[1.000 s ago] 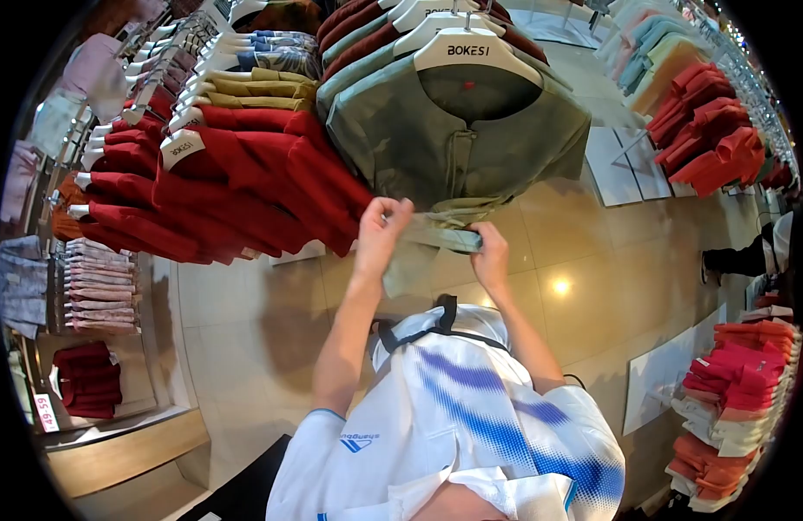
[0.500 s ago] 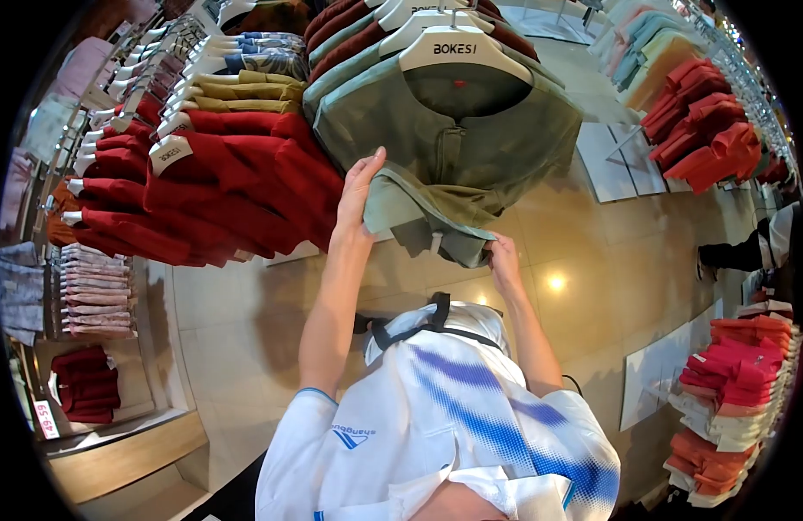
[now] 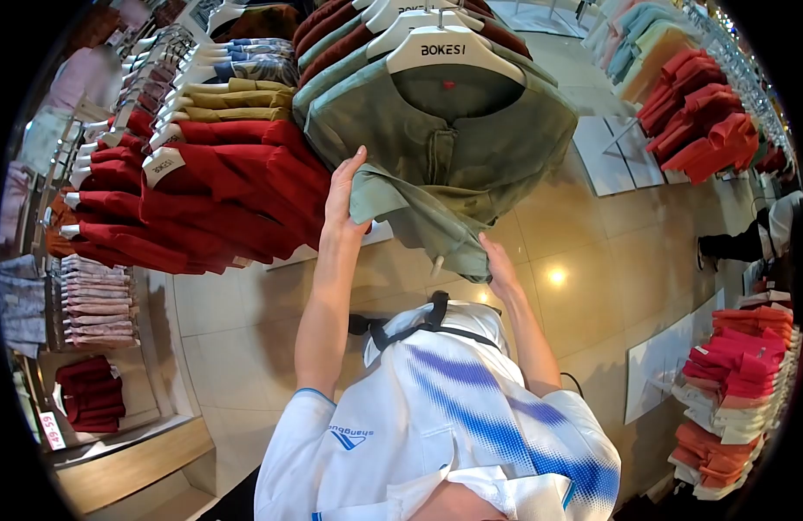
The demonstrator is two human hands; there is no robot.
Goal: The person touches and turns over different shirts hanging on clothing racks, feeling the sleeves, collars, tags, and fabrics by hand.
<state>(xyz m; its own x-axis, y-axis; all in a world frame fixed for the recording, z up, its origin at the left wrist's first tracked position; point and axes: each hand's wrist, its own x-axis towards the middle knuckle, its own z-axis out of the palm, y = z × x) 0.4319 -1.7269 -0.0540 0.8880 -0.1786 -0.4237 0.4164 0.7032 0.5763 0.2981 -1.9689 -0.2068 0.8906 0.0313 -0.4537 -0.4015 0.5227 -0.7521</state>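
Note:
A grey-green shirt (image 3: 497,148) hangs on a white BOKESI hanger (image 3: 442,50) at the front of the middle rack. Its lower part is lifted towards me, showing the paler underside of the hem. At the left end of that hem, my left hand (image 3: 339,193) grips the cloth, fingers pointing up along its edge. My right hand (image 3: 499,265) holds the lower right corner of the fabric. The hem sags between my hands, with a small pale tab (image 3: 437,265) hanging below it. Parts of the fingers on both hands are hidden by the cloth.
Red garments (image 3: 236,191) hang close to my left, beside mustard ones (image 3: 245,100). Low white platforms (image 3: 614,156) stand on the tiled floor (image 3: 584,286) to the right. Folded coral and pink clothes (image 3: 731,356) lie at lower right. Another person's leg (image 3: 731,246) shows at the right edge.
Both hands keep hold of the hem. The left hand has shifted slightly left, and the right side of the hem hangs a little lower and straighter.

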